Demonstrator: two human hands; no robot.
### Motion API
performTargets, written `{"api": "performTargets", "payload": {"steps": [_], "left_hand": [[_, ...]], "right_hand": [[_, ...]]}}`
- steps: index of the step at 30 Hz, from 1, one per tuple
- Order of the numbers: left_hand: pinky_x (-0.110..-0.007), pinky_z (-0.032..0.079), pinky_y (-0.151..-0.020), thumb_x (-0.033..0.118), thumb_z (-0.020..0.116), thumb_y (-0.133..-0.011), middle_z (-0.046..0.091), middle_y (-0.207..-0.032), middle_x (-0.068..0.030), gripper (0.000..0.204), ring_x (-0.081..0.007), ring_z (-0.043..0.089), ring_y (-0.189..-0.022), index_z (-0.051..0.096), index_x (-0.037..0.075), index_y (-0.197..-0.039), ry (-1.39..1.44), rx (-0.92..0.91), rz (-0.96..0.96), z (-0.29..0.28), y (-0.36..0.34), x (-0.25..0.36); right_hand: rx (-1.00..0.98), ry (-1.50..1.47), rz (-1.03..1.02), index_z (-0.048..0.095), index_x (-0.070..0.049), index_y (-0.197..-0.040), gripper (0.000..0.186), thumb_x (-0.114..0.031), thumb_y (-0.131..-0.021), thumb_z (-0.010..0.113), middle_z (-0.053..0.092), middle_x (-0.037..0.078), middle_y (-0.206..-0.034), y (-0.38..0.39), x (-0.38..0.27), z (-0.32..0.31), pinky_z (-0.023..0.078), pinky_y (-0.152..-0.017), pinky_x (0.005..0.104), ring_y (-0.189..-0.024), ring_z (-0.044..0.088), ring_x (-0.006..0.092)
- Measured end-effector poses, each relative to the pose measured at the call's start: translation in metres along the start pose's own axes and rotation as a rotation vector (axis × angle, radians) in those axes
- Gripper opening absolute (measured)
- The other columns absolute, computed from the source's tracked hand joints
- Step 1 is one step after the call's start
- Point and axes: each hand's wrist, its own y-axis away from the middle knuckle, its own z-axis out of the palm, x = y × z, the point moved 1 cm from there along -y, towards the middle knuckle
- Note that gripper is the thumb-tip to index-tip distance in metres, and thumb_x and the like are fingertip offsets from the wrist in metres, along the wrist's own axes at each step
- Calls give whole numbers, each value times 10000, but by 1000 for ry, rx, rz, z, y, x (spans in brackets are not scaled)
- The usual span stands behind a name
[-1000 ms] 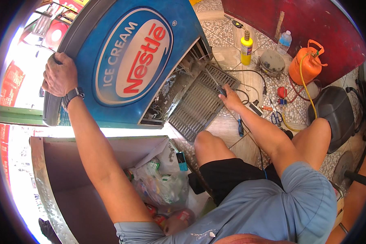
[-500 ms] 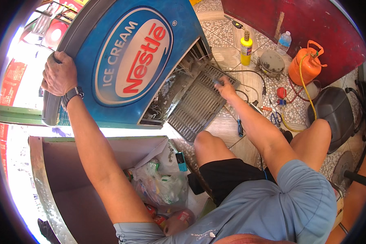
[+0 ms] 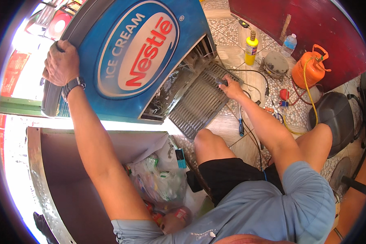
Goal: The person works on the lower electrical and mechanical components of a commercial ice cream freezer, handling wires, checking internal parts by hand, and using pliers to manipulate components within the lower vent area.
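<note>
A blue ice cream freezer (image 3: 87, 36) with an opening low in its side stands before me. My left hand (image 3: 62, 63), a watch on its wrist, is closed over the freezer's dark rim at the far left. A dusty slatted vent grille (image 3: 197, 107) leans against the opening, with dusty parts and loose wires (image 3: 160, 106) showing beside it. Over the grille's far right part, my right hand (image 3: 233, 88) is closed around a small dark thing (image 3: 221, 82) whose kind is unclear. The fingers partly hide it.
On the right floor are a screwdriver (image 3: 240, 127), a yellow gas canister torch (image 3: 251, 51), a dusty compressor (image 3: 275, 65), a water bottle (image 3: 289, 44) and an orange gas cylinder (image 3: 309, 67) with a yellow hose. A phone (image 3: 180, 157) and bagged bottles (image 3: 160, 181) lie near my left arm.
The view has shifted slightly. My right hand is still by the grille's far right part, turned a little, with the small dark thing. My left hand keeps its hold on the rim.
</note>
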Motion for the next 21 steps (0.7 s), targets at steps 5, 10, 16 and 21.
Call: {"api": "performTargets", "payload": {"steps": [5, 10, 16, 21], "left_hand": [[-446, 334, -1058, 486, 338, -949, 678, -1230, -57, 520, -254, 583, -1208, 686, 189, -1197, 22, -13, -2, 5, 0, 3], [-442, 339, -1037, 503, 319, -938, 696, -1184, -71, 544, -263, 600, -1178, 710, 183, -1139, 22, 73, 34, 6, -1, -9], [-430, 349, -1025, 513, 321, -934, 708, -1156, -81, 558, -279, 612, -1156, 719, 175, -1129, 28, 26, 29, 6, 0, -2], [-436, 351, -1022, 518, 326, -936, 709, -1148, -85, 557, -283, 617, -1145, 720, 172, -1125, 61, 80, 47, 5, -1, -10]], "right_hand": [[103, -125, 132, 587, -70, -1140, 388, -311, -859, 703, 671, 211, -1051, -13, 21, -13, 486, -874, 412, -977, 648, 351], [-217, -267, 106, 605, -49, -1085, 370, -298, -846, 738, 657, 158, -988, 8, 20, 8, 475, -834, 367, -942, 611, 254], [-53, -502, 211, 563, -66, -1168, 384, -264, -879, 718, 652, 136, -1023, -24, 33, -5, 471, -829, 353, -949, 594, 222], [-16, -546, 206, 547, -52, -1167, 365, -246, -899, 702, 655, 128, -1021, -22, 20, -12, 467, -838, 345, -959, 588, 223]]}}
